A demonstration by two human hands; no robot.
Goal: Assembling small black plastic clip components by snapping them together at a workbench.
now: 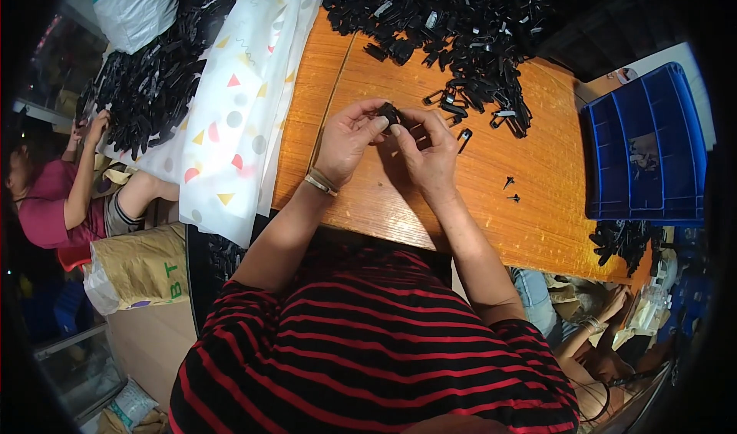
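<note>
To your far left, another person's hand (96, 127) works at a heap of black plastic clips (150, 88) lying on a white sheet printed with coloured triangles and dots (238, 104). On the orange wooden tabletop (368, 196), your left hand (345, 144) and right hand (426, 154) meet, fingertips pinching one small black plastic clip (388, 114) between them. It looks light, stiff and slick, so grip its flat sides. Beyond lies the big pile of black clips (453, 27); two small dark screws (510, 190) sit nearer the blue plastic crate (675, 104).
</note>
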